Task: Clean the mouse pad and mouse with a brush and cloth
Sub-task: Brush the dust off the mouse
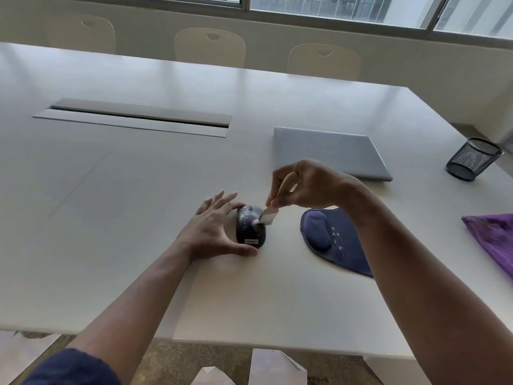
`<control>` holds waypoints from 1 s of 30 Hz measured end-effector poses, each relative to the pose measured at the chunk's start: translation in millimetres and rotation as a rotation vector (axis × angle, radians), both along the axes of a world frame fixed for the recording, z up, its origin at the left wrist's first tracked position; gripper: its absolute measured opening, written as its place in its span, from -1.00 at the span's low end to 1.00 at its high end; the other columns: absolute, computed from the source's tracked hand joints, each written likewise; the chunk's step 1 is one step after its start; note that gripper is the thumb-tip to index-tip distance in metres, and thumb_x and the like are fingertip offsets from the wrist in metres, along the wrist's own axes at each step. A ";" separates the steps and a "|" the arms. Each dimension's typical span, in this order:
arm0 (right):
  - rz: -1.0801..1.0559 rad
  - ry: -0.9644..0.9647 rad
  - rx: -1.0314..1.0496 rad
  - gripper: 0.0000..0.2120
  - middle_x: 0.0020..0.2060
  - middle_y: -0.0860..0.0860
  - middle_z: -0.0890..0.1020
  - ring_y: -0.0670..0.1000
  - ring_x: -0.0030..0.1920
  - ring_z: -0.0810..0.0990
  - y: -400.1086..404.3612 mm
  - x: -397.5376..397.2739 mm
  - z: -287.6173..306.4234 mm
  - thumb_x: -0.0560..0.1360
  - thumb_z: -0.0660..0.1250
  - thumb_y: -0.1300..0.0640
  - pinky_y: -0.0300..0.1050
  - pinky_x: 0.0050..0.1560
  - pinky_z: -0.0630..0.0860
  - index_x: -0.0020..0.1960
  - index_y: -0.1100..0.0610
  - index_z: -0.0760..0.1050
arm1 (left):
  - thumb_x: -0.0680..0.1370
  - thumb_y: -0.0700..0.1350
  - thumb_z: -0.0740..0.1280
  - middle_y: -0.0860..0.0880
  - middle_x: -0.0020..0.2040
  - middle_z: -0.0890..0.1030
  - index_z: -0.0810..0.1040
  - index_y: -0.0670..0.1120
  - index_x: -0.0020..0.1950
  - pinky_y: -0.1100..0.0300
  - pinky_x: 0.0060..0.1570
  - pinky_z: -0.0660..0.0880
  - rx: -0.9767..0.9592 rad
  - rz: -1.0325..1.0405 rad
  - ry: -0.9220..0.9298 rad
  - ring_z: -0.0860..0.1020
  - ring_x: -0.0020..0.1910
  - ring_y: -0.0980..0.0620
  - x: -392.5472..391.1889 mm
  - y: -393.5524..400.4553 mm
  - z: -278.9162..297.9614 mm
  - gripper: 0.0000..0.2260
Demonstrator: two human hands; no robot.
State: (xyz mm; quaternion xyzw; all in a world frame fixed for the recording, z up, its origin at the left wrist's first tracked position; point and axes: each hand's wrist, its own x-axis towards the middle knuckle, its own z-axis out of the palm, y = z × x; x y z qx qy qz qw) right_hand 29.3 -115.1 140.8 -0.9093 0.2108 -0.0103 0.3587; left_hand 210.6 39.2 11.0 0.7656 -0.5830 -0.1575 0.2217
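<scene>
A person stands at the near edge of a white table [138,190]. The black mouse [250,227] lies on the table not far from this near edge, with a small label on its near end. The left hand [213,232] holds it steady: the thumb is curled against the near end and the fingers lie along the far left side. The right hand [308,184] pinches the pale handle of a small brush [273,209], and the white bristles touch the top of the mouse. Just to the right lies the dark blue mouse pad [337,240] with its wrist cushion. The purple cloth [494,240] lies at the right edge of the table. Farther back are a closed grey laptop [330,151] and a black mesh cup [472,159].
</scene>
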 end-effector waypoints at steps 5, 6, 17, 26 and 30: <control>-0.048 -0.092 -0.003 -0.89 -0.20 -0.08 0.75 0.04 -0.06 0.71 -0.7 -4.3 2.8 0.39 0.55 0.23 0.05 0.07 0.63 -0.20 0.10 0.64 | 0.07 0.61 0.35 0.27 0.55 0.09 0.23 0.29 0.45 0.15 0.52 -0.11 0.001 -0.004 -0.004 -0.15 0.53 0.28 0.5 -0.8 -1.0 0.00; -0.068 -0.112 -0.003 -0.90 -0.21 -0.07 0.75 0.05 -0.06 0.71 0.6 -2.8 1.2 0.39 0.55 0.24 0.07 0.06 0.63 -0.19 0.12 0.63 | 0.07 0.62 0.35 0.27 0.56 0.09 0.23 0.29 0.45 0.14 0.52 -0.11 0.003 -0.006 -0.004 -0.15 0.53 0.28 0.6 -0.8 -1.1 0.01; 0.081 0.024 -0.023 -0.87 -0.18 -0.12 0.74 -0.04 -0.07 0.71 9.5 -9.0 -0.3 0.38 0.56 0.15 0.03 0.09 0.63 -0.19 -0.02 0.63 | 0.06 0.62 0.34 0.29 0.55 0.09 0.23 0.28 0.44 0.12 0.53 -0.08 -0.009 0.002 -0.010 -0.15 0.53 0.28 1.8 -0.8 -4.0 0.01; -0.050 -0.110 -0.103 -0.90 -0.25 -0.09 0.74 -0.09 -0.25 0.67 7.3 -5.6 -9.4 0.40 0.54 0.20 -0.12 -0.13 0.62 -0.18 0.06 0.64 | 0.06 0.62 0.35 0.28 0.55 0.09 0.23 0.28 0.45 0.12 0.53 -0.09 -0.002 0.002 -0.013 -0.14 0.53 0.28 1.7 -0.9 -3.8 0.02; 0.047 -0.029 -0.071 -0.88 -0.21 -0.07 0.74 0.01 -0.13 0.70 13.1 -9.6 -6.9 0.38 0.54 0.17 0.06 -0.01 0.64 -0.20 -0.01 0.63 | 0.06 0.62 0.36 0.27 0.56 0.09 0.23 0.29 0.45 0.13 0.52 -0.10 -0.008 0.002 -0.004 -0.15 0.53 0.28 1.7 -0.7 -3.5 0.02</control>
